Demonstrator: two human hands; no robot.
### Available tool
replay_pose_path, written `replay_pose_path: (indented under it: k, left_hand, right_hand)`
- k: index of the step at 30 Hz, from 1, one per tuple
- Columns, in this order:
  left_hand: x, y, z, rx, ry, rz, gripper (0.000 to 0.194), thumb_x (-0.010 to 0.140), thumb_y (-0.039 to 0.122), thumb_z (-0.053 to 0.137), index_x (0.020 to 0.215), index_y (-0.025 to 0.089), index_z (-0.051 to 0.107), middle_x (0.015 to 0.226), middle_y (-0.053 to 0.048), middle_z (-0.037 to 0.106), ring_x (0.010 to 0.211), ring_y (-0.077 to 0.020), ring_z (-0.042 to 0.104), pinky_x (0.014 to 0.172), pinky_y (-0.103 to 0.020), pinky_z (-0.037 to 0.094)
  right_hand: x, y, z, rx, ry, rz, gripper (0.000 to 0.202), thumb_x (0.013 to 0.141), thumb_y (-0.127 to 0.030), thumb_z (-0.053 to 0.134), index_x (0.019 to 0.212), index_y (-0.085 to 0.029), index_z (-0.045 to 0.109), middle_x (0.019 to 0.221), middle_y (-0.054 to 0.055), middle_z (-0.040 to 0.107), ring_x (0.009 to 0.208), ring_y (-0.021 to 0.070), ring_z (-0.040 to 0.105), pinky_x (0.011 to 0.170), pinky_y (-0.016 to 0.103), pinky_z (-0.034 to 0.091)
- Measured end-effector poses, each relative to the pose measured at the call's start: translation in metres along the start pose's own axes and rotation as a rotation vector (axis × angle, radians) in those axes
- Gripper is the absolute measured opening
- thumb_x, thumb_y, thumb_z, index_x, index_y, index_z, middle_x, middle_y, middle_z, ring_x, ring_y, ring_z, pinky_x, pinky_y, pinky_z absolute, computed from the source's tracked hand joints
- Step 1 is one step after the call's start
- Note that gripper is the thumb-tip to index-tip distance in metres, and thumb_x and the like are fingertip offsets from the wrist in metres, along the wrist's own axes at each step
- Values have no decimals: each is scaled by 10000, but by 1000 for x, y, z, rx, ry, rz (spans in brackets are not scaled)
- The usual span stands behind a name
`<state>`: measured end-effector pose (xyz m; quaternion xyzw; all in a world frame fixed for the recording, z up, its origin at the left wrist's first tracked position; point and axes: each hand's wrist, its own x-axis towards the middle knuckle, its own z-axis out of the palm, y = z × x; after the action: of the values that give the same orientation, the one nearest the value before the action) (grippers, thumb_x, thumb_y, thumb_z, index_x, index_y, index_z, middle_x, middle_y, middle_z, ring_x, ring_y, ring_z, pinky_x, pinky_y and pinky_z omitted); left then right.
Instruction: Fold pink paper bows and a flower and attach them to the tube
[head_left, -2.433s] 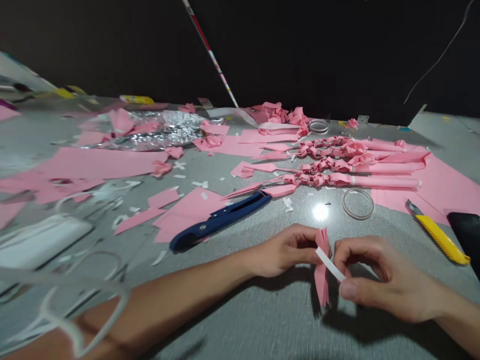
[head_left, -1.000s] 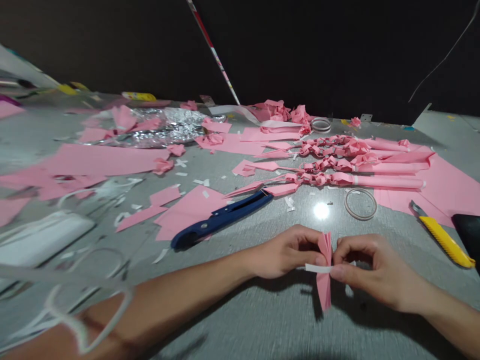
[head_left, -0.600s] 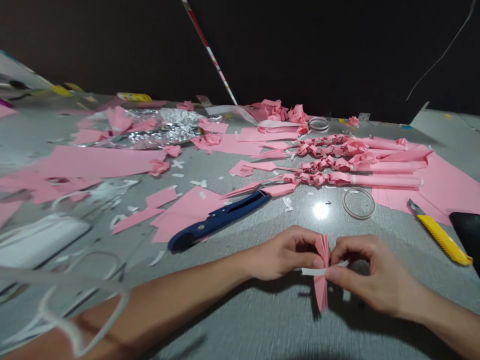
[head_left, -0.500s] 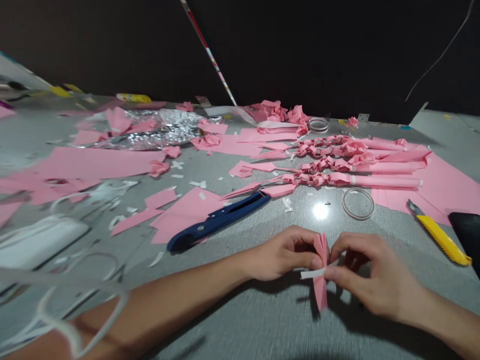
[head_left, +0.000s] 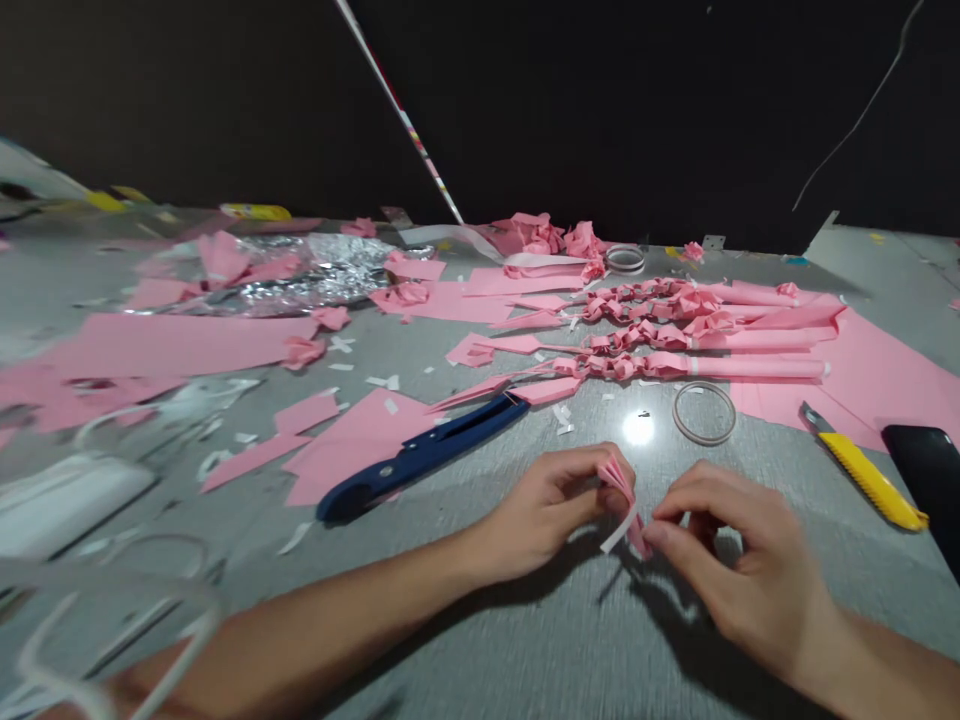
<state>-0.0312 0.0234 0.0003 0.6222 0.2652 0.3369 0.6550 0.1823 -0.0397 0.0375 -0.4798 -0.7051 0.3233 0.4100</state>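
Pleated pink paper [head_left: 616,476] is pinched between the thumb and fingers of my left hand [head_left: 551,510]. A narrow white strip [head_left: 621,528] lies across its middle, one end hanging free toward me. My right hand [head_left: 739,560] has thumb and forefinger closed at the paper's lower right edge; the exact contact is small and partly hidden. Beyond my left hand, a dark blue cutter [head_left: 427,450] rests on pink sheets. A thin ring [head_left: 703,412] lies above my right hand.
Several rolled pink pieces with paper chains [head_left: 780,368] lie farther back. A yellow utility knife [head_left: 870,480] and a black phone [head_left: 926,470] are at right. Crinkled silver foil [head_left: 322,270] sits back left. White cables [head_left: 112,600] cross the near left. A dark panel [head_left: 600,110] stands behind.
The pleated paper has gone from upright to tilted, and the white strip now droops. My right fingers have shifted from the strip at the middle to the paper's lower end.
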Motion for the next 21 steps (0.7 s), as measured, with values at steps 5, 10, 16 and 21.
replay_pose_path:
  k: [5,10,16,21]
  left_hand:
    - [-6,5,10,211,56,98,311,1067,414,656,871,190,745,882,-34,696,843,-172,610,830,-293,464]
    - [-10,4,13,278,80,140,213,1065,276,646,900,202,760,881,-15,722,832,-148,630,815,-260,471]
    - [-11,5,14,257,92,131,190,1042,227,674,907,193,804,866,-24,749,796,-139,651,778,-245,486]
    - [-10,5,14,216,88,115,186,1028,246,703,915,186,838,859,-39,770,789,-140,672,760,-240,493]
  right_hand:
    - [0,8,5,13,15,67,176,972,-331,742,843,-211,737,729,-11,670,568,123,578,530,247,461]
    - [-1,10,5,8,-4,45,174,984,-324,734,856,-206,734,718,-9,662,587,132,584,549,261,462]
    - [-4,14,5,-25,6,2,124,988,-291,747,904,-202,759,734,-1,689,597,139,599,555,272,459]
    - [-5,15,7,-40,-1,16,136,996,-292,743,902,-194,751,747,7,694,613,147,599,576,282,463]
